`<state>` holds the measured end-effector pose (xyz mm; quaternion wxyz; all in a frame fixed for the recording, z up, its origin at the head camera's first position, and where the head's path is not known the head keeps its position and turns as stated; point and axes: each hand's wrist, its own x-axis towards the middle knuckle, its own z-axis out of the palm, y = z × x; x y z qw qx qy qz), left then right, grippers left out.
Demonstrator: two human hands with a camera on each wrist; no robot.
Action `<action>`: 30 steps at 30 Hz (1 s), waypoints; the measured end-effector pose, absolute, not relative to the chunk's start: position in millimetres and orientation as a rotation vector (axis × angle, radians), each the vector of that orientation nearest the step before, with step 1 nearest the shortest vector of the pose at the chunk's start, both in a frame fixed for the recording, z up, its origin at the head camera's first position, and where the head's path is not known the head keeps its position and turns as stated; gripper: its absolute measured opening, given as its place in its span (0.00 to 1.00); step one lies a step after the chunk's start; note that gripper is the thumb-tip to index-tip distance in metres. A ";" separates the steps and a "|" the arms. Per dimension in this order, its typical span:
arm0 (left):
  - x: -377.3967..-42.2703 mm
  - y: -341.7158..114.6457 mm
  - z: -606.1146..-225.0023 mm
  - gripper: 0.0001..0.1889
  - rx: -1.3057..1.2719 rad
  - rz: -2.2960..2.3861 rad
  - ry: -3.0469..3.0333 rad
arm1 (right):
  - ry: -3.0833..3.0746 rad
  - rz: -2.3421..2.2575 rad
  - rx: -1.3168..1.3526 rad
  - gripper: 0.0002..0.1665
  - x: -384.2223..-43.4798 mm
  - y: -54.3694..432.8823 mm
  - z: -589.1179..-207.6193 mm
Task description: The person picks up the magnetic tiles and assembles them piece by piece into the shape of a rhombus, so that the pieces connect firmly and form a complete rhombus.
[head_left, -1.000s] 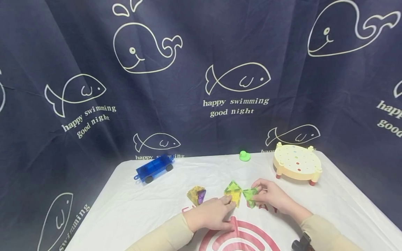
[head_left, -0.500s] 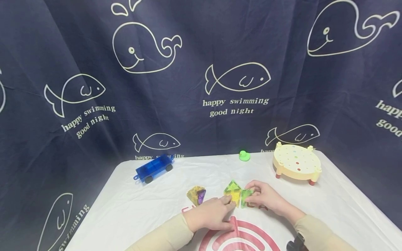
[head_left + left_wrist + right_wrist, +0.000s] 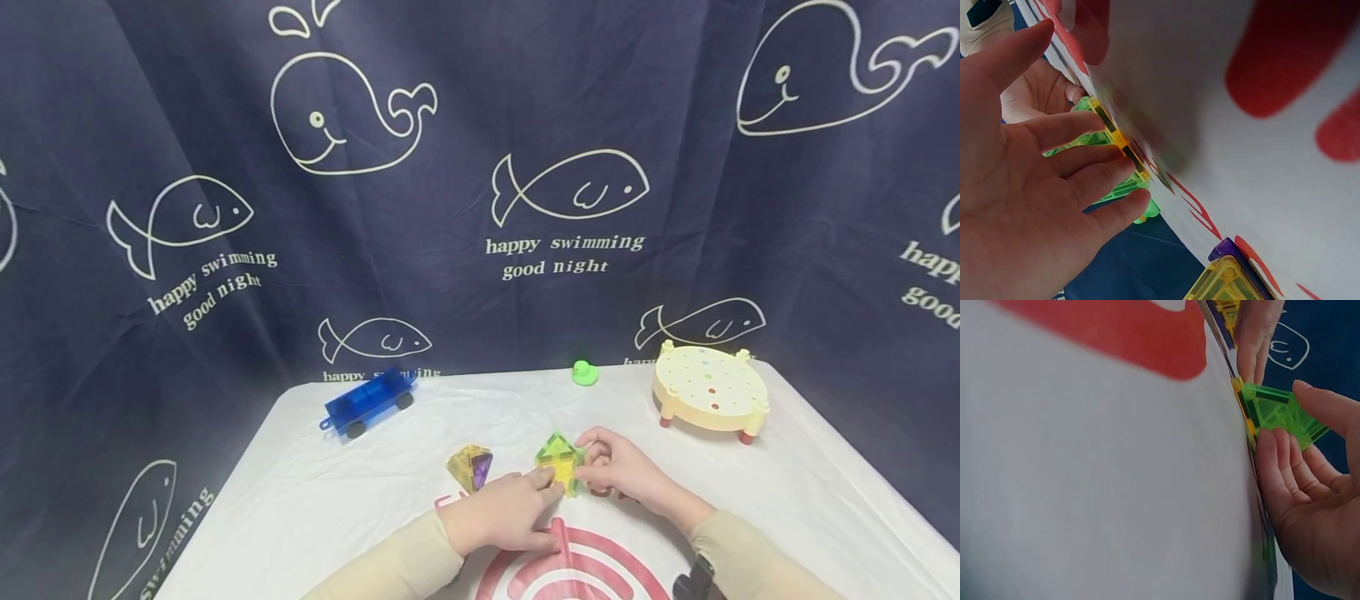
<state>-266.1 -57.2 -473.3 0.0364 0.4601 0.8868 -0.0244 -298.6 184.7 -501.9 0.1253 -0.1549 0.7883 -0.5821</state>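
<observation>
A translucent yellow magnetic tile point(image 3: 564, 472) lies on the white tablecloth, beneath the fingertips of my left hand point(image 3: 504, 510). The fingers of that hand are fairly straight and press on it. Behind it rises a green tile point(image 3: 556, 444) at its far edge. My right hand point(image 3: 624, 468) pinches another green triangular tile point(image 3: 1272, 407) between thumb and fingers, on the right side of the yellow one. In the right wrist view this green triangle stands up from the yellow edge. The head view mostly hides it behind the right fingers.
A yellow and purple magnetic-tile piece point(image 3: 469, 467) sits left of the hands. Farther back are a blue wheeled cart point(image 3: 369, 403), a green toy duck point(image 3: 583, 373) and a cream round pegboard on short legs point(image 3: 709, 385). A dark blue printed curtain point(image 3: 450, 275) hangs behind the table.
My right hand has moved left, bringing its green triangular tile from apart to the yellow tile's right edge. The left hand has stayed on the yellow tile.
</observation>
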 end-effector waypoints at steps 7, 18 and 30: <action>-266.7 -55.5 -473.1 0.40 1.413 -0.111 2.723 | 2.323 -1.715 -0.407 0.34 -299.3 176.0 -501.1; -268.3 -55.0 -475.2 0.40 1.415 -0.099 2.725 | 2.341 -1.686 -0.400 0.32 -299.9 172.6 -500.5; -274.8 -69.6 -473.7 0.35 1.427 0.178 2.676 | 2.424 -1.540 -0.475 0.32 -303.4 182.1 -499.0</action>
